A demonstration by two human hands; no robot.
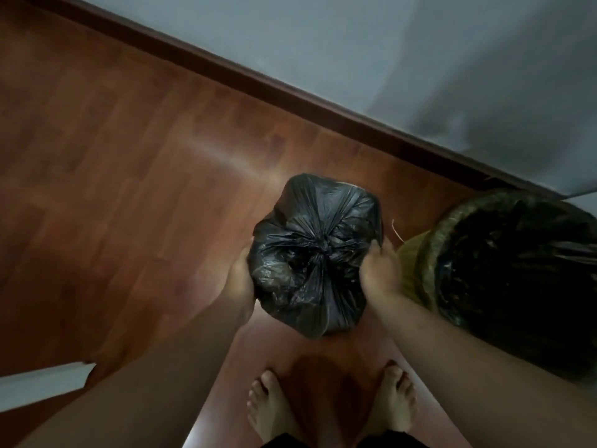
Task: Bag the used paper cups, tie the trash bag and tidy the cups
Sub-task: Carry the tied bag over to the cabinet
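Near the middle of the frame, slightly below centre, a black trash bag (315,260) is held between two bare hands above a reddish-brown wooden floor (113,189). Its plastic is gathered into a knot on top, with creases running out from the knot in all directions, so the bag is already tied shut. What is inside cannot be seen through the plastic.

At the bag's left edge, the left hand (237,279) lies flat against the side with the palm toward the plastic; its fingers go round behind the bag and are mostly hidden, so I cannot tell how far its grip curls. On the bag's right edge, the right hand (379,270) has its fingers bent onto the plastic, a grip clamped on the bag's side. Both forearms reach up from the lower corners of the frame.

Toward the right edge of the frame stands a round bin (429,253) with an olive-green wall, lined with a second black bag (517,270) whose mouth is open and dark inside. The bin is just beside the right hand.

Along the bottom centre, two bare feet (274,402) stand on the floor, directly below the held bag. A dark skirting board (290,92) runs diagonally from upper left to right, and a grey wall (387,43) fills the upper right. A pale surface (38,386) shows at the lower left edge.
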